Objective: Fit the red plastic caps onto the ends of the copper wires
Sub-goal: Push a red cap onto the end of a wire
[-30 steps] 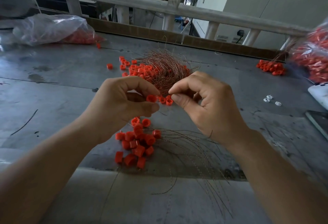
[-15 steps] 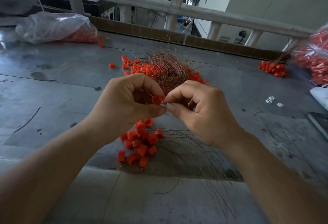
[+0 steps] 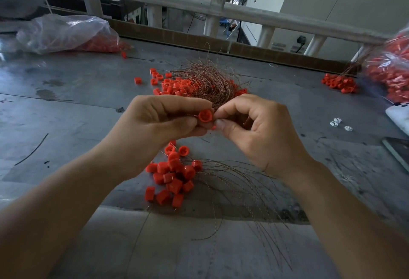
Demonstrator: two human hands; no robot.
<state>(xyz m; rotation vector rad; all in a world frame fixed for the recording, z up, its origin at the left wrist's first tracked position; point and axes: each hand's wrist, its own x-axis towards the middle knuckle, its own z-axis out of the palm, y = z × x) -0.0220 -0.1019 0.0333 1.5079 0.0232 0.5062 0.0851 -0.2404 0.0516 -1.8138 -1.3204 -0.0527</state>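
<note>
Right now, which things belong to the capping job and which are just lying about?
Job: cap in left hand; wire tangle; capped wires nearby; loose caps by the tangle.
Lying about: white clips; dark strand, left; dark slab, right edge.

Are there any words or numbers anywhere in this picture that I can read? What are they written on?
None: no word, number or sign can be read here.
The red cap held in the fingers is plain.
The plastic bag at the far left shows no print.
The white object at the right edge has dark spots, too blurred to read.
</note>
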